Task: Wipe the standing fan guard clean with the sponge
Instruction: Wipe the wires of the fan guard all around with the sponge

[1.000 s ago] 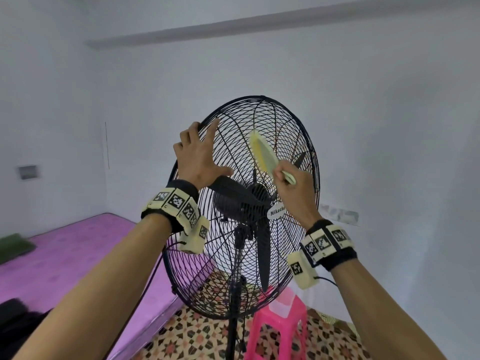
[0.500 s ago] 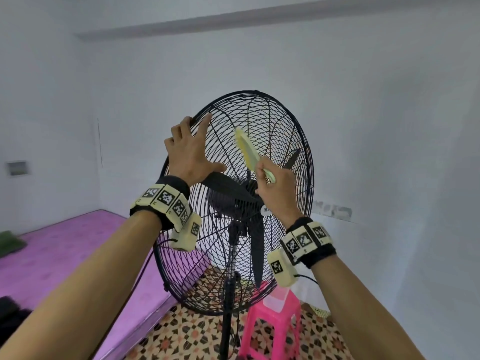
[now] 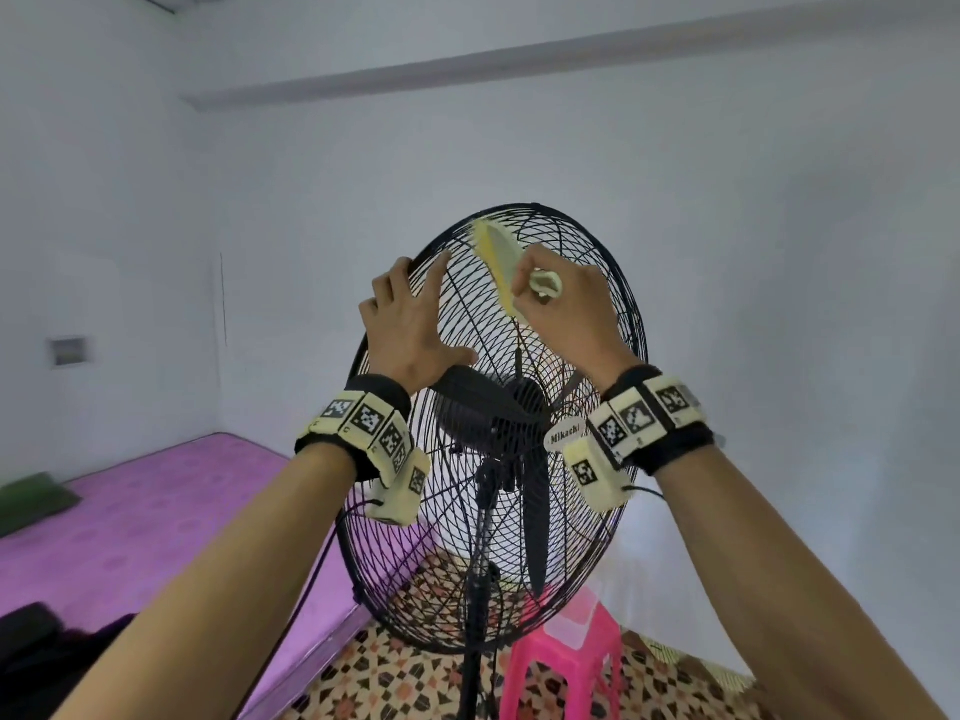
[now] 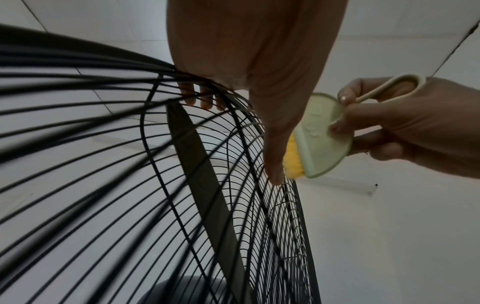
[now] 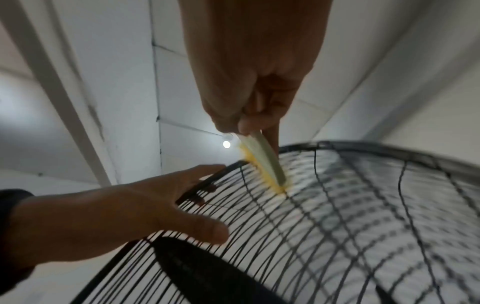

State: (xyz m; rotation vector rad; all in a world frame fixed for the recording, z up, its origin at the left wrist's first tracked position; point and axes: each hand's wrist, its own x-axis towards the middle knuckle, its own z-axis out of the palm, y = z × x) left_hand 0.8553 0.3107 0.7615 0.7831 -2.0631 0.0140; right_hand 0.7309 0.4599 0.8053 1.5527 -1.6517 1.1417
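The black wire fan guard stands upright on its pole. My left hand holds the guard's upper left rim, fingers hooked behind the wires and thumb on the front. My right hand grips the pale green handle of a yellow sponge, which presses on the front wires just under the top rim. In the left wrist view the sponge lies against the guard beside my thumb. In the right wrist view the sponge touches the wires right of my left hand.
A pink plastic stool stands behind the fan pole on a patterned tile floor. A purple mattress lies at the left, with a dark bundle on its near end. White walls close in behind.
My right hand has slid the sponge up the guard, from beside the hub to just under the top rim. My left hand keeps its hold on the upper left rim.
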